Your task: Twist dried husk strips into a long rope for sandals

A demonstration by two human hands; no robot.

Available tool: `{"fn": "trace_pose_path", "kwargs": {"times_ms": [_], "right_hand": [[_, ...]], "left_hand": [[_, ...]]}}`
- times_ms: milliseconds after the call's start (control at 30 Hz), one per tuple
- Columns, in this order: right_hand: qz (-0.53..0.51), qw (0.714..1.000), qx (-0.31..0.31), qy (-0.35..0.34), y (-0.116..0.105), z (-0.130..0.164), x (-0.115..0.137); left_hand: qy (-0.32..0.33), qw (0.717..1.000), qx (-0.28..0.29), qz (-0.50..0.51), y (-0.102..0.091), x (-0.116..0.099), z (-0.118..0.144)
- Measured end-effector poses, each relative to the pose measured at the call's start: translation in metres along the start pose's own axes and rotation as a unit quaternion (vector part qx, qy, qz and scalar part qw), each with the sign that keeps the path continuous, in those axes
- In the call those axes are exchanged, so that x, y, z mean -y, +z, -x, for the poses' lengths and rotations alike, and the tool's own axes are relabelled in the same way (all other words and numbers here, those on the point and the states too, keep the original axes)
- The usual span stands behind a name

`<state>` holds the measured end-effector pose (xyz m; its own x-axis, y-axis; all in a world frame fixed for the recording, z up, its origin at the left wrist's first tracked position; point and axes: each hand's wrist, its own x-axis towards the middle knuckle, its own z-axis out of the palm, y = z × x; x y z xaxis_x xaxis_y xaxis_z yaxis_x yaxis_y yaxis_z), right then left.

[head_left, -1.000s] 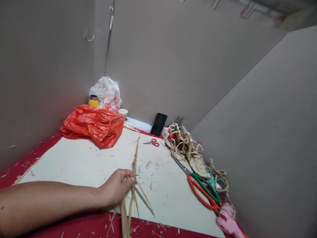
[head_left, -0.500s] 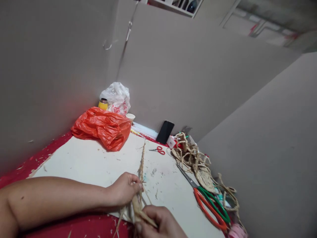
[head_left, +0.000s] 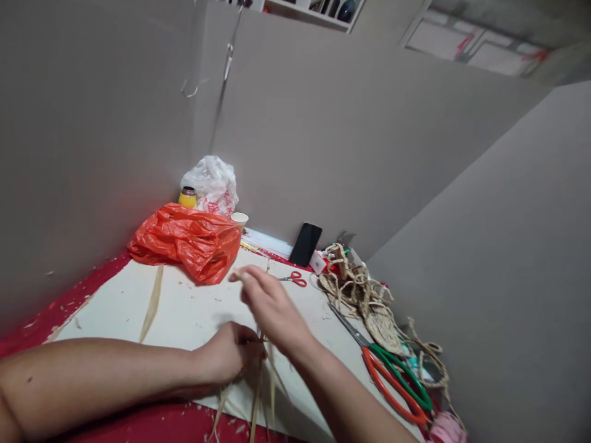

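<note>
On tabletop [head_left: 184, 314]: two scissors, two bags; left hand [head_left: 229, 357] grip pinches straw strands [head_left: 261, 394] trailing below; right hand [head_left: 270, 307] raised above, fingers loosely curled, nothing visibly held.

Even soft indoor light — faint shadows, wide-angle edge stretch, slight motion blur

Just one head cam, looking forward and down over both hands, close in, toward the wall corner.

A crumpled orange plastic bag [head_left: 187, 241] lies beyond the fingers; large orange-and-green-handled steel scissors [head_left: 390, 375] lie to their right.
</note>
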<state>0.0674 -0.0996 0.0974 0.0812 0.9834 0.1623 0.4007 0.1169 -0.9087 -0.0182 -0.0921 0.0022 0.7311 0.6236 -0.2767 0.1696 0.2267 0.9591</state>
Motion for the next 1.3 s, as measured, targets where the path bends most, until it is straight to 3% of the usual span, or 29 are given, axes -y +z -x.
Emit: {"fn": "trace_pose_path", "kwargs": {"times_ms": [100,200,300,400,733,1033,1167,1300], "right_hand": [[-0.045,0.994,0.021,0.100,-0.047,0.039,-0.020],[-0.051,0.983,0.019,0.175,-0.065,0.072,-0.044],[-0.076,0.977,-0.017,0.197,-0.055,0.090,-0.065],[-0.099,0.979,-0.058,0.169,-0.037,0.092,-0.076],[-0.085,0.972,-0.046,0.213,-0.026,0.093,-0.088],[0.083,0.991,-0.041,0.098,-0.030,0.091,-0.095],[0.221,0.974,-0.041,-0.002,-0.031,0.091,-0.098],[0.317,0.947,-0.016,-0.052,-0.032,0.092,-0.099]], "left_hand": [[-0.011,0.999,0.012,0.033,0.000,0.000,0.004],[-0.024,0.998,0.018,0.052,0.000,0.000,0.002],[-0.029,0.998,0.024,0.047,0.000,0.001,-0.001],[-0.025,0.998,0.030,0.044,-0.001,0.002,-0.003],[-0.019,0.998,0.049,0.019,-0.002,-0.003,0.000],[-0.010,0.998,0.062,-0.026,-0.002,-0.004,-0.001],[-0.010,0.997,0.068,-0.028,-0.002,-0.001,-0.001],[-0.017,0.997,0.070,-0.031,-0.003,0.005,-0.004]]}}
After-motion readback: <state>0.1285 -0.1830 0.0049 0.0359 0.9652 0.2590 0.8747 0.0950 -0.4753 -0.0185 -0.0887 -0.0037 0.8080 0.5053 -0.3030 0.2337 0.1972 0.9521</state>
